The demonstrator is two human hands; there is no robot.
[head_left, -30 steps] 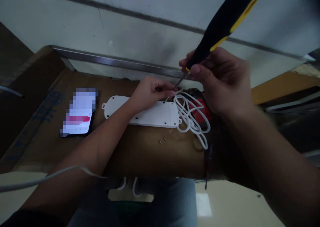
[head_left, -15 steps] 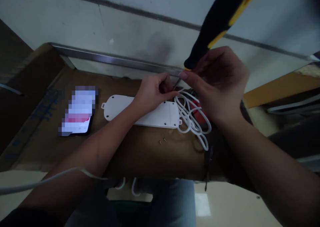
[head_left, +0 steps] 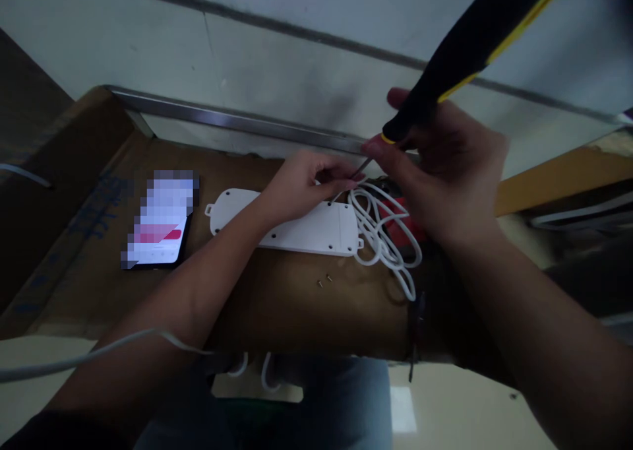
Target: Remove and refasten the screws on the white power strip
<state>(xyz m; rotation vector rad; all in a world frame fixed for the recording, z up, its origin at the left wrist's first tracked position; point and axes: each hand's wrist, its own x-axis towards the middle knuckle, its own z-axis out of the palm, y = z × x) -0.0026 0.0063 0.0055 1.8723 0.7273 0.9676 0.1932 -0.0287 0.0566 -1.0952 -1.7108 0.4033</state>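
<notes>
A white power strip (head_left: 306,233) lies with its screw-holed side up on a brown cardboard surface. My right hand (head_left: 448,166) grips a black and yellow screwdriver (head_left: 462,51), its handle slanting up to the right. The thumb and fingers of my left hand (head_left: 301,185) close around the screwdriver's thin shaft above the strip. Below the left thumb, the shaft seems to reach a hole near the strip's far right edge; the tip is too small to make out clearly. The strip's white cord (head_left: 378,239) is bundled at its right end. Two small screws (head_left: 324,281) lie in front.
A lit phone (head_left: 161,229) with a blurred screen lies at the left. Beneath the cord is a red object (head_left: 401,222), partly hidden. A thin dark tool (head_left: 414,331) overhangs the front right edge. A pale wall (head_left: 277,74) rises behind the cardboard (head_left: 291,311).
My right hand and the screwdriver handle have shifted right and tilted further over, with some fingers loosened. My left hand stays at the shaft. The whole view has shifted slightly.
</notes>
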